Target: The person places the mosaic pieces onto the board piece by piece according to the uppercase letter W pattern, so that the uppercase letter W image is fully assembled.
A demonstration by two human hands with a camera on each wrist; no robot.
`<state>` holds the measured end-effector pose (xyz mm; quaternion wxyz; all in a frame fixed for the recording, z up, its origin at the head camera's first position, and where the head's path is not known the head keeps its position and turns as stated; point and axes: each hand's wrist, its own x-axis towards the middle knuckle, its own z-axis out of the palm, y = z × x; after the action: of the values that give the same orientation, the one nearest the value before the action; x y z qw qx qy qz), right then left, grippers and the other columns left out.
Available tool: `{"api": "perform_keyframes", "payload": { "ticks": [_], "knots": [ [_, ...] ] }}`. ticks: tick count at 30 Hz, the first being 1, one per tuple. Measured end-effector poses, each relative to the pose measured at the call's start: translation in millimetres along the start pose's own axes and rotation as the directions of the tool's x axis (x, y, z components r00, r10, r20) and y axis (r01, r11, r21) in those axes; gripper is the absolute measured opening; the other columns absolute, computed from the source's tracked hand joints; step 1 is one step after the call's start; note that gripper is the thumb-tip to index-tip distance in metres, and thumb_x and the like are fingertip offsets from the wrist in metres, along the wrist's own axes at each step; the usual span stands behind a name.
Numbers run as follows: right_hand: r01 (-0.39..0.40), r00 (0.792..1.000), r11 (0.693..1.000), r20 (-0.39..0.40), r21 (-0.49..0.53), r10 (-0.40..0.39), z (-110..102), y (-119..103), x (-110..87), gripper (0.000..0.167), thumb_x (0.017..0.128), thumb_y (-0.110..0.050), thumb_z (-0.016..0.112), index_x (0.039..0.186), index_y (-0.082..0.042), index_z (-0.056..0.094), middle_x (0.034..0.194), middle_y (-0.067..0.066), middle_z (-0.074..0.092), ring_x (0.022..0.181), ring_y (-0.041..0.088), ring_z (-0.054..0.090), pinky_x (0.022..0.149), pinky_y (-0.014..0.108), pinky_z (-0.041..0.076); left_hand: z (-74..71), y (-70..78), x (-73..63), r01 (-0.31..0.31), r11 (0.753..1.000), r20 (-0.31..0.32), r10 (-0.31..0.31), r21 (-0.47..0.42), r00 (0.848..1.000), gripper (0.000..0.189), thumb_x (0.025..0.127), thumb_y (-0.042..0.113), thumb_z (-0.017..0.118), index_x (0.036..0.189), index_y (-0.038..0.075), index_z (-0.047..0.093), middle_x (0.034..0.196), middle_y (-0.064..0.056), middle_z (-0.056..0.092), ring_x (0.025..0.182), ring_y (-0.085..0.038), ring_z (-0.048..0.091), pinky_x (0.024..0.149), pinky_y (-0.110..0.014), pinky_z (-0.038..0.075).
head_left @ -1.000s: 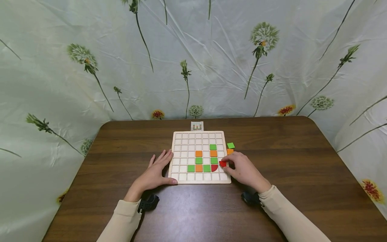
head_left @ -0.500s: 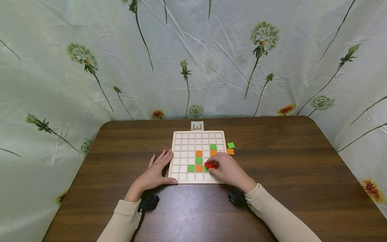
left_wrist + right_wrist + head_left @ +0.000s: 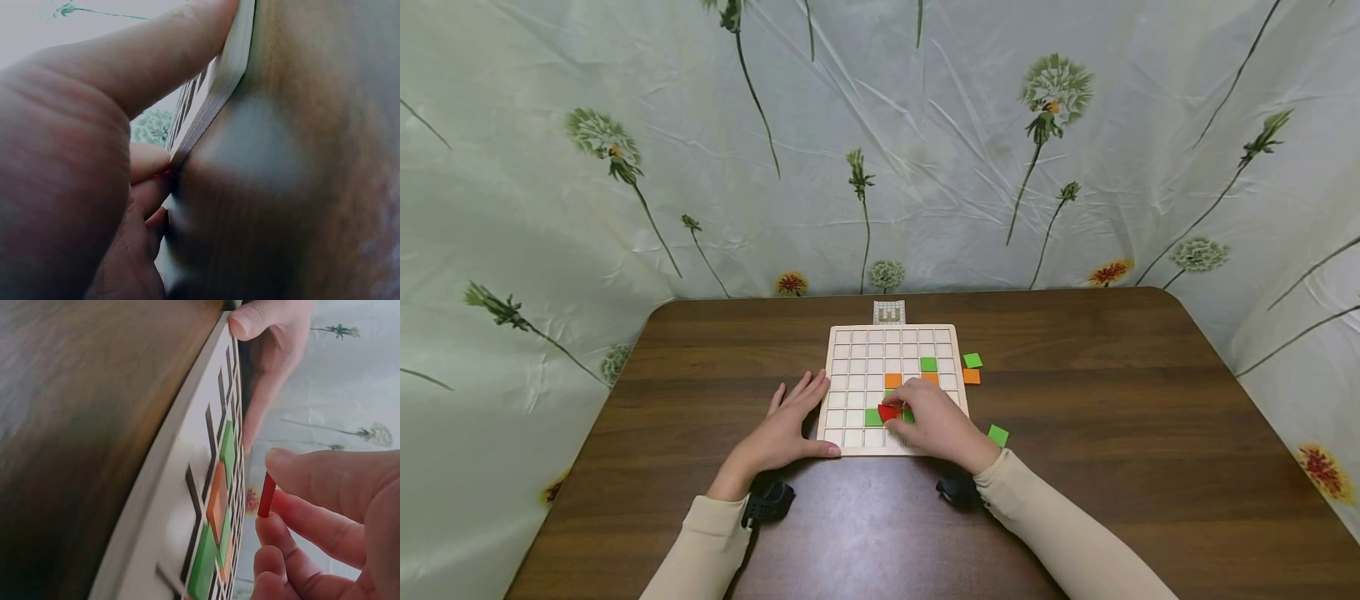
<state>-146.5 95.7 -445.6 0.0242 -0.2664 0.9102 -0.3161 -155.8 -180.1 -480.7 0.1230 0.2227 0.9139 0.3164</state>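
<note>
My right hand [image 3: 942,423] pinches a red tile with one rounded side [image 3: 887,413] over the front middle of the pale grid board [image 3: 848,367]. In the right wrist view this red tile [image 3: 267,495] appears edge-on between thumb and fingertips, raised off the board. Spread along the board's left side is my left hand [image 3: 778,437], its thumb on the front left corner. The left thumb [image 3: 169,47] also shows at the board's edge in the left wrist view. Green tiles [image 3: 873,417] and orange tiles [image 3: 892,381] sit in several cells; the right hand hides others.
Right of the board lie a loose green tile [image 3: 973,360], an orange tile [image 3: 972,377] and another green tile [image 3: 997,436] near the right wrist. A small printed pattern card [image 3: 889,312] lies behind the board on the brown wooden table [image 3: 1075,375]. A flowered curtain [image 3: 925,167] hangs behind.
My right hand has moved left across the board with the red tile, from its right edge to the front middle. The loose green tile near the wrist is now uncovered. The left hand stays put.
</note>
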Motion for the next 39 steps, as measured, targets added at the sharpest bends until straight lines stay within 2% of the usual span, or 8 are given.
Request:
{"api": "perform_keyframes", "payload": {
  "ticks": [7,12,16,20,27,34,39],
  "knots": [
    [0.038,0.999,0.999,0.013,-0.035,-0.037,10,-9,10.1,0.023,0.087,-0.015,0.076,0.108,-0.006,0.075,0.090,0.000,0.067,0.081,0.015,0.055,0.073,0.031,0.047,1.3,-0.8,0.8,-0.013,1.000,0.004,0.013,-0.001,1.000,0.113,0.077,0.054,0.082,0.160,0.006,0.022,0.167,-0.009,0.015,0.154,-0.033,0.006,0.117,-0.061,-0.007],
    [0.069,0.997,0.996,0.034,-0.058,-0.067,14,-15,17.2,0.023,0.089,-0.014,0.075,0.111,-0.008,0.075,0.091,0.001,0.067,0.088,0.018,0.059,0.079,0.033,0.050,0.5,-1.6,1.1,-0.014,1.000,-0.004,0.014,0.011,1.000,0.114,0.077,0.053,0.083,0.160,0.006,0.022,0.167,-0.009,0.015,0.154,-0.033,0.006,0.117,-0.061,-0.006],
    [0.084,0.995,0.991,0.053,-0.105,-0.079,18,-18,21.3,0.025,0.091,-0.017,0.073,0.115,-0.010,0.075,0.099,0.005,0.069,0.095,0.021,0.061,0.083,0.035,0.051,0.1,-1.5,0.8,-0.015,1.000,-0.004,0.015,0.007,1.000,0.114,0.076,0.053,0.083,0.160,0.006,0.023,0.167,-0.009,0.015,0.154,-0.033,0.006,0.117,-0.061,-0.007],
    [0.080,0.995,0.987,0.069,-0.138,-0.071,22,-21,25.2,0.025,0.092,-0.018,0.072,0.116,-0.012,0.076,0.102,0.005,0.069,0.096,0.020,0.059,0.081,0.033,0.050,0.4,-1.5,0.3,-0.013,1.000,-0.006,0.013,0.000,1.000,0.114,0.076,0.053,0.083,0.160,0.006,0.023,0.167,-0.009,0.015,0.154,-0.032,0.006,0.117,-0.061,-0.007],
    [0.078,0.994,0.979,0.093,-0.188,-0.061,26,-25,30.3,0.024,0.091,-0.019,0.074,0.114,-0.012,0.077,0.097,0.003,0.068,0.089,0.018,0.057,0.073,0.027,0.049,1.0,-1.6,0.2,-0.021,1.000,-0.005,0.021,-0.006,1.000,0.114,0.076,0.053,0.083,0.160,0.006,0.023,0.167,-0.010,0.015,0.154,-0.032,0.006,0.117,-0.061,-0.007],
    [0.088,0.993,0.961,0.100,-0.263,-0.064,29,-26,34.5,0.025,0.090,-0.024,0.076,0.113,-0.012,0.076,0.096,0.002,0.068,0.088,0.018,0.056,0.074,0.027,0.049,0.3,-0.4,0.2,-0.025,1.000,-0.008,0.024,-0.007,1.000,0.114,0.076,0.052,0.084,0.160,0.006,0.023,0.167,-0.010,0.016,0.154,-0.032,0.007,0.117,-0.061,-0.007],
    [0.072,0.995,0.962,0.085,-0.263,-0.051,31,-26,37.8,0.028,0.088,-0.028,0.079,0.108,-0.009,0.075,0.091,0.002,0.065,0.087,0.018,0.057,0.075,0.029,0.050,0.3,-0.4,0.4,-0.023,1.000,-0.006,0.023,-0.008,1.000,0.114,0.076,0.052,0.084,0.160,0.006,0.023,0.167,-0.010,0.015,0.154,-0.032,0.006,0.117,-0.060,-0.007]
  ]
}}
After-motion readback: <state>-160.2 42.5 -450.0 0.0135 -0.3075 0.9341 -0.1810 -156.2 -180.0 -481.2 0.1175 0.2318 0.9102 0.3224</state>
